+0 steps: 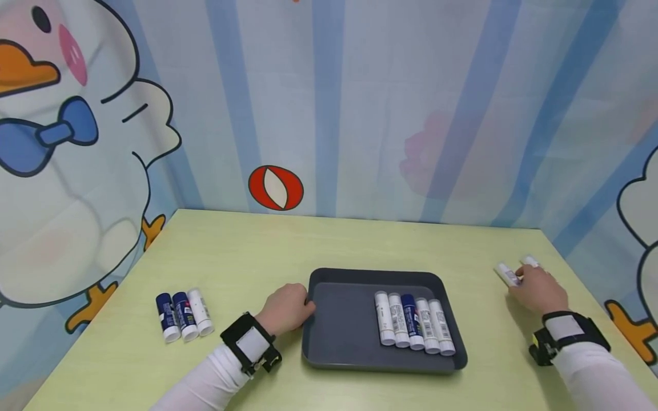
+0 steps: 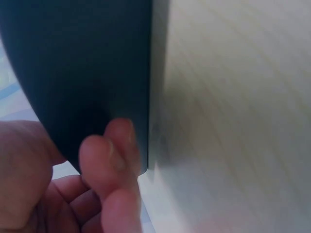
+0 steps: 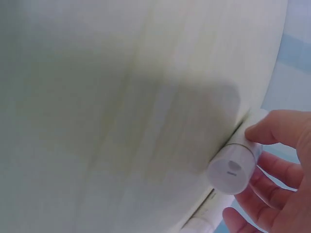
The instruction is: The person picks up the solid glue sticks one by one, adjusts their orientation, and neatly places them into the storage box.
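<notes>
My left hand (image 1: pixel 285 308) grips the left rim of a dark grey tray (image 1: pixel 341 357); the left wrist view shows fingers against the tray wall (image 2: pixel 92 53). Inside the tray's right half lies a row of glue sticks, several white ones (image 1: pixel 384 318) and a dark blue one (image 1: pixel 413 322). At the table's right side, my right hand (image 1: pixel 541 290) pinches a white glue stick (image 3: pixel 232 167) between thumb and fingers. It lies at or just above the table; I cannot tell which. Another white glue stick (image 3: pixel 206 211) lies beside it, partly behind the fingers.
Left of the tray, two dark blue glue sticks (image 1: pixel 168 317) and a white glue stick (image 1: pixel 200 311) lie side by side on the pale yellow table (image 1: pixel 247 245). A printed cloth backdrop (image 1: pixel 370 114) rises behind the table's far edge.
</notes>
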The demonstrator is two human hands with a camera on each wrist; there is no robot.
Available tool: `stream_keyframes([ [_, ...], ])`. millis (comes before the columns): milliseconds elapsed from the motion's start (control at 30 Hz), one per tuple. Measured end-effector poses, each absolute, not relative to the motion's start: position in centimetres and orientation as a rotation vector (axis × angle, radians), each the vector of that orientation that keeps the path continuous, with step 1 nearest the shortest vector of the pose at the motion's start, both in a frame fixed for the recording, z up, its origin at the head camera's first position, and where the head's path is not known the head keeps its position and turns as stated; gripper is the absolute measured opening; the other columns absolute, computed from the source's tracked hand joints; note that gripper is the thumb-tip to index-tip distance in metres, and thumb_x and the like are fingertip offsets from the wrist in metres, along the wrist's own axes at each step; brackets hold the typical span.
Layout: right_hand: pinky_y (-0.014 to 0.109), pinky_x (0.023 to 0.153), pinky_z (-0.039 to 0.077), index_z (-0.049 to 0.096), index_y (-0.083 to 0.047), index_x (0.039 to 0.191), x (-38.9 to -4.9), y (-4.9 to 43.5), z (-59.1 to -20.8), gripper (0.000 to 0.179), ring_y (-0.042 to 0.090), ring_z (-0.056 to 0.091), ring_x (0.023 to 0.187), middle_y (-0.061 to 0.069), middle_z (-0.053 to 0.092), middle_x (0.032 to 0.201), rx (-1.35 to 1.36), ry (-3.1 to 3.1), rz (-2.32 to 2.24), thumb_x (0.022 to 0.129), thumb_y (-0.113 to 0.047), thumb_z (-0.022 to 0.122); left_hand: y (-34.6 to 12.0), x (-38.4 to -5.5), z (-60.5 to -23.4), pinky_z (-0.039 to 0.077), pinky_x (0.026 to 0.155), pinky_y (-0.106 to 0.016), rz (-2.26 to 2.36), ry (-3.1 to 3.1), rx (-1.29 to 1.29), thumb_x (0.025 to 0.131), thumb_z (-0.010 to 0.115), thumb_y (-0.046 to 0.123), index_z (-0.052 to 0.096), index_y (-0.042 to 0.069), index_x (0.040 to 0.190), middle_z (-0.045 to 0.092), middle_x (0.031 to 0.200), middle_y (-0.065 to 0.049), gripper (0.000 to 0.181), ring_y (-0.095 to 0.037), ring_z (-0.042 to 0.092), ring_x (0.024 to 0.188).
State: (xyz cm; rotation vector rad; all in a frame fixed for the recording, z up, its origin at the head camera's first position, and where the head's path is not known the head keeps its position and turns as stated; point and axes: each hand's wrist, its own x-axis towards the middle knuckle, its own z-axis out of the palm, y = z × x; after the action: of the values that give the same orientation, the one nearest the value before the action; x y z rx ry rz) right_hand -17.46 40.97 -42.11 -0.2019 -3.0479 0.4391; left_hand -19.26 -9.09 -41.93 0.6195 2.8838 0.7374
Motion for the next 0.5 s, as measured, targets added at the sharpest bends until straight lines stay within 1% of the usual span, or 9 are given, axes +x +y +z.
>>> stream_keyframes([
  [167, 0.042, 0.058, 0.045, 0.054, 0.019, 0.105, -17.8, 39.7, -41.7, 0.038, 0.027, 0.057, 0.066, 0.026, 0.062, 0.086, -0.128, -3.077, 0.449, 0.082, -0.009, 0.064, -9.2, -19.3, -42.1, 0.031, 0.038, -0.025, 0.746, 2.879, 0.622, 0.089, 0.057, 0.011, 0.049, 0.012, 0.051, 0.042, 0.040, 0.006, 0.039, -0.012, 0.042, 0.036],
  [500, 0.043, 0.061, 0.046, 0.056, 0.016, 0.098, -18.3, 37.1, -41.0, 0.031, 0.026, 0.055, 0.066, 0.021, 0.061, 0.081, -0.092, -3.121, 0.392, 0.081, -0.008, 0.065, -9.1, -19.3, -42.1, 0.031, 0.038, -0.025, 0.748, 2.877, 0.619, 0.089, 0.057, 0.011, 0.049, 0.012, 0.051, 0.041, 0.040, 0.006, 0.039, -0.011, 0.042, 0.036],
])
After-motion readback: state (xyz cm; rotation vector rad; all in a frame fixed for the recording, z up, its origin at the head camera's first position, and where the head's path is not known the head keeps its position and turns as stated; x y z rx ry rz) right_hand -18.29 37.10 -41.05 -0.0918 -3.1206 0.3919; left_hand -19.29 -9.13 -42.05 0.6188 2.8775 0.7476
